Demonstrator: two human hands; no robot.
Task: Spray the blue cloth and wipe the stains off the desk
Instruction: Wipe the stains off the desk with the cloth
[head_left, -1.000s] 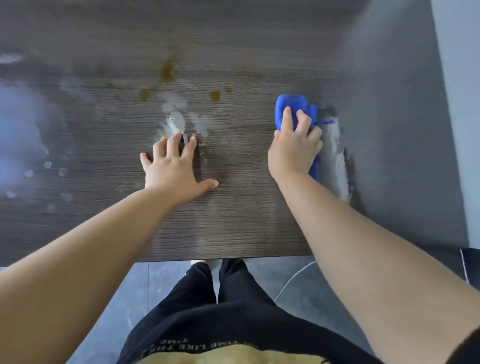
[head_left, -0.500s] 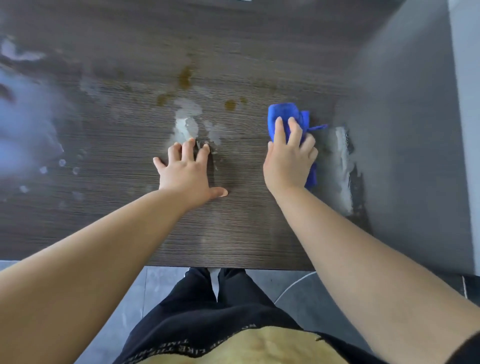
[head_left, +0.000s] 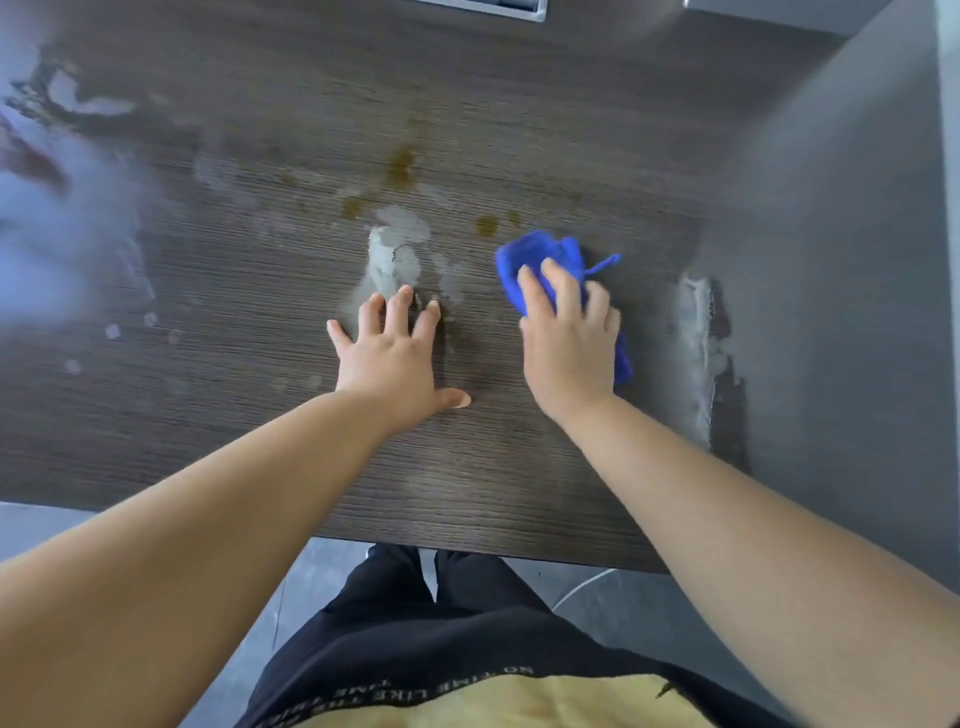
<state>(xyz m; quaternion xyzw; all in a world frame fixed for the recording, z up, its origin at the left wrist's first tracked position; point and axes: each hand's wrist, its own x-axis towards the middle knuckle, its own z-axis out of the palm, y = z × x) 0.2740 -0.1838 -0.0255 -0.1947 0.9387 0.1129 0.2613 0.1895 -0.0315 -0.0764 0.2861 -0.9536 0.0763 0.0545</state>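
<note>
The dark wood-grain desk (head_left: 260, 415) fills the view. Brown stains (head_left: 400, 166) sit near its middle, one small brown spot (head_left: 487, 225) just above the cloth. My right hand (head_left: 569, 343) presses down on the bunched blue cloth (head_left: 535, 254), fingers laid over it; part of the cloth pokes out under the palm's right side. My left hand (head_left: 395, 353) lies flat on the desk, fingers spread, to the left of the cloth. A whitish wet patch (head_left: 389, 260) lies just beyond its fingertips.
A grey wall panel (head_left: 841, 260) borders the desk on the right, with a pale wet streak (head_left: 696, 343) along that edge. Bright glare and wet smears (head_left: 67, 223) cover the desk's left part. A light-coloured object's edge (head_left: 493, 8) shows at the top.
My right hand has slid the blue cloth leftward, away from the wall-side streak and closer to the small brown spot. My left hand stayed planted on the desk.
</note>
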